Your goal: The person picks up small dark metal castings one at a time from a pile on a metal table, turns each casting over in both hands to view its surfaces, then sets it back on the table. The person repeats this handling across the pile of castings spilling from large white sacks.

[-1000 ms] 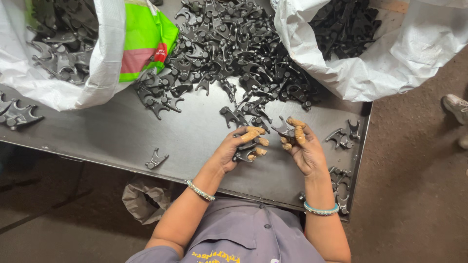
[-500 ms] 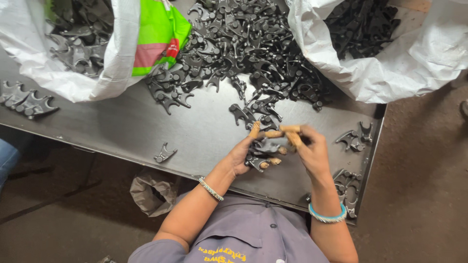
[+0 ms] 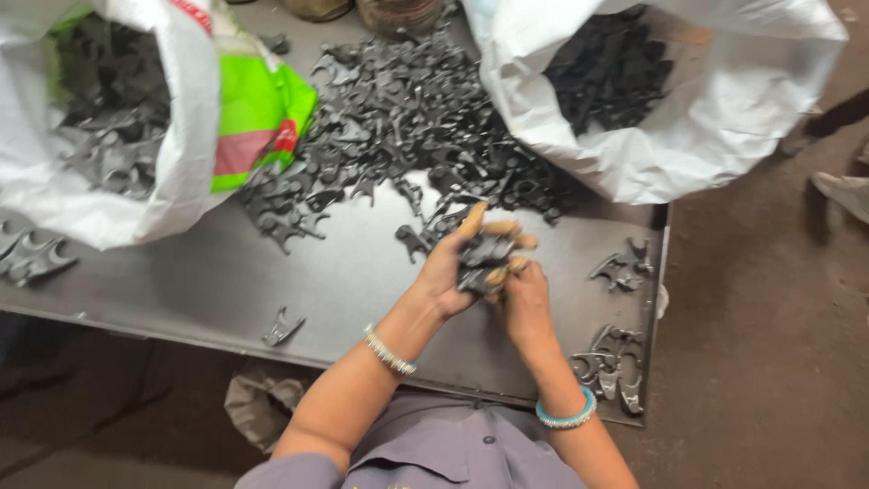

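We are in a workshop or small factory, at a plain grey metal bench (image 3: pixel 226 281) standing on a bare dirt floor (image 3: pixel 769 344). A heap of identical dark forked metal parts (image 3: pixel 407 118) covers the bench's far side, and small clusters lie at its left edge and near its right corner. Two large white woven sacks (image 3: pixel 724 118), at the far left and far right corners, are filled with the same parts.

left sack (image 3: pixel 118 127): cut off by the frame's left edge
dark part (image 3: pixel 484 254): outline hidden between both hands, beside the sack
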